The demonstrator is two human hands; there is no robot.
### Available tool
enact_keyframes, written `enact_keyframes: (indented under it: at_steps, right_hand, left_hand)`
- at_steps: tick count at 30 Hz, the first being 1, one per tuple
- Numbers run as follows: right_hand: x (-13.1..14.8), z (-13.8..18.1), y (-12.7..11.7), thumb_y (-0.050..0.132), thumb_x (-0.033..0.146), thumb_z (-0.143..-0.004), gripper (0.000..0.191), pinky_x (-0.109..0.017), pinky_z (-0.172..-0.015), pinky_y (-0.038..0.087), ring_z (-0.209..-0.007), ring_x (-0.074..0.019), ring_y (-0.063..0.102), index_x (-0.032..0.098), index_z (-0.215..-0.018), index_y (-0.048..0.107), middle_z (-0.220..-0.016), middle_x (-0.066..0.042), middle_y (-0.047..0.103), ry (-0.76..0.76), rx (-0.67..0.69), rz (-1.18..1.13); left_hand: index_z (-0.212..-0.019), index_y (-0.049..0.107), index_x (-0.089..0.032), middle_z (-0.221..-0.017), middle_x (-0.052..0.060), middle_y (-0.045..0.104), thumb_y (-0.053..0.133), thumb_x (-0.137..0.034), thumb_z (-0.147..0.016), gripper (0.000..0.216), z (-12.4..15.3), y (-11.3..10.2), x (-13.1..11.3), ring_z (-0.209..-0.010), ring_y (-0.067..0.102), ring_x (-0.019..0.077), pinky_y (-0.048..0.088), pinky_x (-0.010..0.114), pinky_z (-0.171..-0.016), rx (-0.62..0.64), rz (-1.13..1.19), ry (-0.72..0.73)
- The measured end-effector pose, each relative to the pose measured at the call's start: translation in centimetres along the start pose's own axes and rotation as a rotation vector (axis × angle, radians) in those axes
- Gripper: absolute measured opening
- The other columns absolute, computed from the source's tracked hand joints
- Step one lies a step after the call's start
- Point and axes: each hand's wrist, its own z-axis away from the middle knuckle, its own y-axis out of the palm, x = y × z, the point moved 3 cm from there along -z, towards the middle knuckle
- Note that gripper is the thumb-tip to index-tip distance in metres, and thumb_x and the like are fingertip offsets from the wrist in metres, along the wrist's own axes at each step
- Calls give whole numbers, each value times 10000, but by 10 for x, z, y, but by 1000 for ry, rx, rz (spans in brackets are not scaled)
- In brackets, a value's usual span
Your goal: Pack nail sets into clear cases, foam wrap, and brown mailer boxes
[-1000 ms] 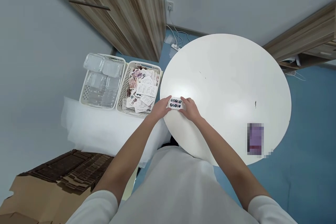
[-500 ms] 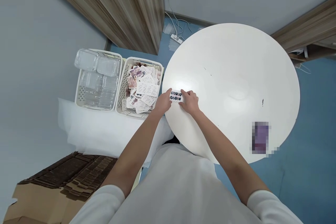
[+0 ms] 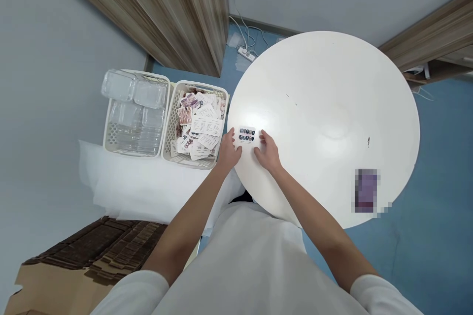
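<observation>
A small white card of dark press-on nails (image 3: 247, 134) lies flat on the round white table (image 3: 332, 108), near its left edge. My left hand (image 3: 229, 148) rests just left of and below the card, fingers loosely spread, holding nothing. My right hand (image 3: 269, 150) sits just to the card's right with fingers extended, also holding nothing. Neither hand grips the card.
Two white baskets stand left of the table: one with clear plastic boxes (image 3: 135, 110), one with several printed nail cards (image 3: 197, 125). White foam sheeting (image 3: 140, 184) lies under them. Flattened brown cardboard (image 3: 81, 251) is at bottom left. A blurred purple object (image 3: 366, 190) lies on the table's right.
Both hands held the card's ends before. They have now let go and drawn back slightly toward me, leaving the card flat on the table.
</observation>
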Motion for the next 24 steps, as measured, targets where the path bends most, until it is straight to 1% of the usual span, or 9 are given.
enact_keyframes:
  at_steps: [2,5,9,12,16,18,21,22,24]
  right_hand:
    - [-1,11,7,453,210,-725,684,-390,-851,410,-1019,-202,478,247,-1343,164,-1205,-89,455,39,25,-165]
    - [-1,21,16,449,173,-705,710,-386,-863,417,-1062,-190,471,255,-1344,151,-1251,-87,440,78,31,-275]
    - [-2,22,18,452,169,-699,717,-384,-879,419,-1077,-182,463,239,-1344,146,-1263,-89,435,73,22,-285]
    - [-2,19,17,466,173,-692,730,-380,-883,422,-1075,-182,461,223,-1345,145,-1255,-91,439,52,31,-268]
    - [-1,19,16,493,184,-683,760,-394,-900,412,-1097,-191,442,227,-1351,134,-1271,-91,417,24,60,-258]
    - [0,21,13,512,202,-684,780,-410,-909,403,-1125,-201,421,245,-1355,118,-1312,-92,369,6,90,-261]
    - [1,32,3,532,239,-697,783,-421,-916,396,-1163,-211,390,266,-1357,111,-1370,-93,280,-44,131,-265]
    - [1,38,-2,532,246,-704,772,-422,-915,397,-1164,-212,391,269,-1356,120,-1373,-94,271,-63,137,-260]
    - [-2,50,-14,523,243,-714,731,-423,-899,407,-1130,-211,427,270,-1347,159,-1355,-98,296,-95,131,-245]
  left_hand:
    - [-1339,207,-216,-1272,112,390,502,-129,-709,701,8,4,0,-1062,456,205,450,343,-812,-18,81,-11]
    - [-1348,164,-210,-1317,115,369,477,-100,-708,721,15,10,-1,-1142,417,219,421,376,-886,-4,146,-1]
    - [-1358,127,-187,-1340,123,348,465,-84,-702,746,18,14,-2,-1211,361,233,380,400,-944,19,156,41]
    - [-1358,122,-165,-1346,131,339,466,-81,-696,751,18,15,-1,-1231,336,231,373,390,-957,17,149,59]
    - [-1358,111,-171,-1354,127,325,482,-88,-691,768,16,17,0,-1235,327,233,362,390,-966,24,126,46]
    - [-1357,105,-184,-1370,129,287,504,-108,-688,783,16,17,-1,-1243,310,245,342,412,-978,5,98,25]
    - [-1352,123,-160,-1398,147,206,528,-148,-691,775,26,15,-7,-1290,208,267,257,447,-1026,-72,32,38]
    - [-1349,134,-153,-1401,150,194,529,-163,-698,763,32,15,-9,-1300,177,269,237,454,-1033,-91,18,53]
    - [-1344,160,-157,-1392,147,217,524,-200,-718,726,49,16,-11,-1297,184,268,256,454,-1020,-95,16,72]
